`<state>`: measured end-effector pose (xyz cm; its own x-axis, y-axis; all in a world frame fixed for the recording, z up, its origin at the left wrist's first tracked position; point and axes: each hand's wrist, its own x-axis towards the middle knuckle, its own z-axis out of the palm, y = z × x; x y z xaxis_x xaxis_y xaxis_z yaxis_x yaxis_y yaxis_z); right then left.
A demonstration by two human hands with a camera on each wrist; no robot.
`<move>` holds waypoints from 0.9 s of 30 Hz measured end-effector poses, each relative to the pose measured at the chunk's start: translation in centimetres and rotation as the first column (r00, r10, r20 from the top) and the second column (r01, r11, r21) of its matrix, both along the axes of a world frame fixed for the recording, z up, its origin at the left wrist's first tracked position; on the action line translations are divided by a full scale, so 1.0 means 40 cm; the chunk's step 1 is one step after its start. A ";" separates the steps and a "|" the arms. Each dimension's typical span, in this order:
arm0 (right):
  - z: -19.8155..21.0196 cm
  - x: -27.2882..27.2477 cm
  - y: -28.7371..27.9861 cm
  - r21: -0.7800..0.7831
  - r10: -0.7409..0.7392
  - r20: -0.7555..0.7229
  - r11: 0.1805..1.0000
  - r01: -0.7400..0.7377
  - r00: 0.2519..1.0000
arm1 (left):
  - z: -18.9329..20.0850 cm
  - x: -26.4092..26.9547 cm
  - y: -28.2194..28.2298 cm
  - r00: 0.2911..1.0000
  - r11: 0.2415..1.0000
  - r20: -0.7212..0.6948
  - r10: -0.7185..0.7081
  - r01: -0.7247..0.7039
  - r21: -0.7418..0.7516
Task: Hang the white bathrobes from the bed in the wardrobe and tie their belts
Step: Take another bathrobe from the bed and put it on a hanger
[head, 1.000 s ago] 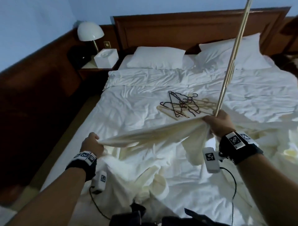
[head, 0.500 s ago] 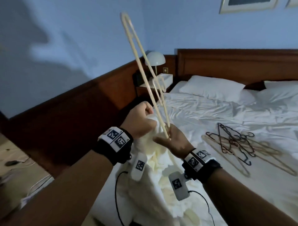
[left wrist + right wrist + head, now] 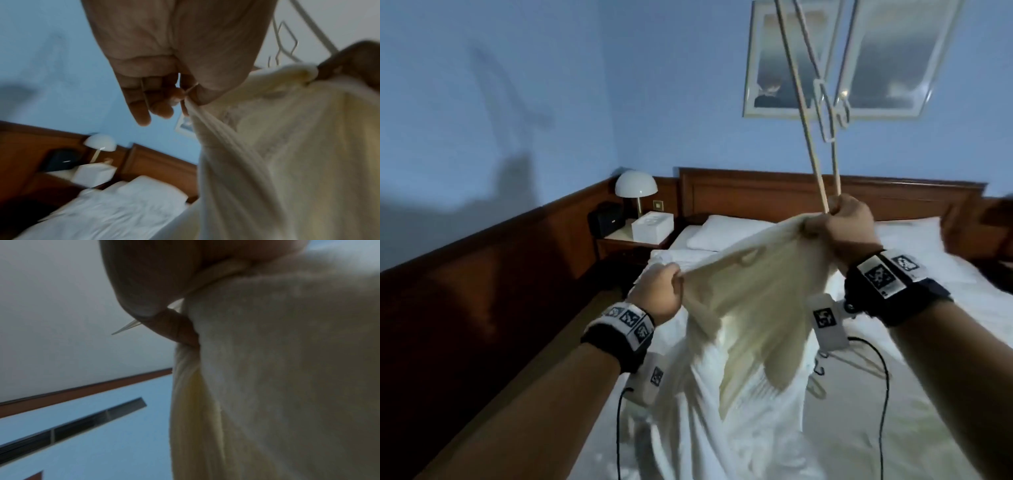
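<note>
A white bathrobe (image 3: 743, 308) hangs in the air over the bed, stretched between my two hands. My left hand (image 3: 659, 294) pinches one edge of its upper part at lower left. Higher up at the right, my right hand (image 3: 839, 222) grips the other bunched edge together with the end of a cream hanger (image 3: 822, 102), which sticks upward in front of the wall pictures. In the left wrist view my left hand (image 3: 185, 97) pinches the bathrobe (image 3: 287, 146) between thumb and forefinger. The right wrist view is filled by the bathrobe (image 3: 287, 369) against my right hand (image 3: 164, 313).
The bed (image 3: 914, 359) with white sheets and pillows (image 3: 726, 233) lies below and ahead, against a wooden headboard (image 3: 774, 195). A nightstand with a lamp (image 3: 636, 188) and a white box (image 3: 652, 226) stands at the left. A few hangers (image 3: 818, 377) lie on the bed behind the robe.
Both hands have lifted the robe off the bed and spread it apart again. The right hand has risen with the hanger, and my view has tilted up toward the wall.
</note>
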<state>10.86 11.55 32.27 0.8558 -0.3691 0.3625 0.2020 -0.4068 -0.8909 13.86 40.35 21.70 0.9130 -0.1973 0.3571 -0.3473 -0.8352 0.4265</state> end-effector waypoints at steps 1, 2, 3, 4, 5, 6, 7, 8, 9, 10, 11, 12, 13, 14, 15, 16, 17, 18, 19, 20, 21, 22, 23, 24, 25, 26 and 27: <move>0.038 -0.029 -0.053 0.021 -0.053 0.023 0.998 0.053 0.998 | 0.062 0.014 -0.051 0.998 0.998 0.064 -0.025 0.029 -0.061; 0.075 -0.066 -0.101 0.027 -0.106 0.041 0.994 0.104 0.994 | 0.128 0.024 -0.100 0.992 0.989 0.119 -0.031 0.048 -0.140; 0.109 -0.105 -0.147 0.016 -0.155 0.054 0.988 0.155 0.986 | 0.195 0.030 -0.146 0.987 0.970 0.159 -0.020 0.057 -0.235; 0.142 -0.149 -0.187 0.003 -0.199 0.071 0.980 0.200 0.977 | 0.260 0.034 -0.192 0.984 0.942 0.175 -0.019 0.076 -0.326; 0.171 -0.192 -0.224 -0.002 -0.232 0.097 0.972 0.233 0.968 | 0.316 0.036 -0.235 0.983 0.905 0.175 -0.050 0.119 -0.409; 0.197 -0.238 -0.254 0.006 -0.248 0.118 0.969 0.249 0.962 | 0.364 0.032 -0.276 0.977 0.850 0.182 -0.114 0.191 -0.491; 0.215 -0.278 -0.279 0.013 -0.248 0.129 0.968 0.249 0.960 | 0.402 0.022 -0.311 0.962 0.784 0.201 -0.184 0.267 -0.560; 0.228 -0.320 -0.301 0.011 -0.242 0.131 0.970 0.242 0.961 | 0.429 0.006 -0.342 0.942 0.728 0.235 -0.239 0.334 -0.599; 0.232 -0.353 -0.319 0.003 -0.232 0.122 0.972 0.233 0.965 | 0.446 -0.013 -0.365 0.921 0.713 0.278 -0.271 0.386 -0.585; 0.227 -0.378 -0.335 -0.001 -0.237 0.111 0.971 0.239 0.965 | 0.454 -0.033 -0.382 0.898 0.729 0.324 -0.296 0.432 -0.531; 0.213 -0.393 -0.353 -0.009 -0.255 0.085 0.966 0.257 0.963 | 0.457 -0.050 -0.394 0.870 0.744 0.373 -0.323 0.477 -0.468; 0.192 -0.401 -0.364 -0.019 -0.274 0.053 0.961 0.276 0.960 | 0.457 -0.066 -0.401 0.844 0.752 0.401 -0.356 0.513 -0.414; 0.165 -0.401 -0.370 -0.024 -0.284 0.019 0.958 0.285 0.959 | 0.450 -0.079 -0.404 0.824 0.757 0.406 -0.396 0.543 -0.363; 0.132 -0.398 -0.373 -0.024 -0.279 -0.020 0.960 0.279 0.960 | 0.436 -0.085 -0.404 0.811 0.760 0.388 -0.438 0.564 -0.322; 0.094 -0.388 -0.377 -0.025 -0.270 -0.066 0.963 0.269 0.961 | 0.415 -0.087 -0.403 0.806 0.769 0.356 -0.473 0.575 -0.280; 0.057 -0.379 -0.373 -0.023 -0.256 -0.108 0.967 0.255 0.961 | 0.389 -0.088 -0.397 0.810 0.790 0.323 -0.489 0.569 -0.229; 0.017 -0.371 -0.360 -0.011 -0.230 -0.147 0.973 0.231 0.962 | 0.358 -0.083 -0.388 0.816 0.813 0.296 -0.496 0.556 -0.174; -0.023 -0.361 -0.348 0.021 -0.193 -0.172 0.980 0.199 0.966 | 0.321 -0.076 -0.374 0.822 0.829 0.267 -0.502 0.546 -0.123; -0.058 -0.352 -0.327 0.053 -0.152 -0.198 0.985 0.166 0.968 | 0.283 -0.069 -0.355 0.828 0.836 0.230 -0.512 0.542 -0.092; -0.094 -0.340 -0.306 0.088 -0.119 -0.226 0.986 0.142 0.967 | 0.241 -0.064 -0.332 0.831 0.835 0.181 -0.525 0.545 -0.080; -0.126 -0.331 -0.277 0.120 -0.088 -0.248 0.985 0.121 0.965 | 0.195 -0.062 -0.307 0.831 0.829 0.129 -0.542 0.553 -0.085; -0.155 -0.324 -0.246 0.146 -0.045 -0.272 0.985 0.088 0.961 | 0.145 -0.063 -0.279 0.833 0.826 0.080 -0.548 0.554 -0.103; -0.186 -0.317 -0.215 0.163 0.000 -0.296 0.985 0.050 0.955 | 0.092 -0.068 -0.249 0.839 0.830 0.036 -0.543 0.542 -0.128; -0.216 -0.308 -0.185 0.178 0.044 -0.318 0.984 0.014 0.947 | 0.038 -0.076 -0.219 0.853 0.843 -0.007 -0.522 0.515 -0.155; -0.241 -0.300 -0.154 0.198 0.103 -0.343 0.980 -0.035 0.934 | -0.017 -0.087 -0.190 0.871 0.862 -0.051 -0.489 0.473 -0.183; -0.276 -0.289 -0.130 0.221 0.159 -0.363 0.972 -0.081 0.918 | -0.070 -0.100 -0.163 0.886 0.879 -0.092 -0.454 0.428 -0.212; -0.310 -0.280 -0.107 0.245 0.213 -0.381 0.962 -0.124 0.900 | -0.120 -0.117 -0.140 0.898 0.890 -0.126 -0.421 0.383 -0.247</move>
<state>-0.32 7.26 19.86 0.9674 -0.2355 -0.0934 -0.1409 -0.1939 -0.9708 9.17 34.74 16.92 0.8215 -0.4983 0.2771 -0.5397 -0.5230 0.6597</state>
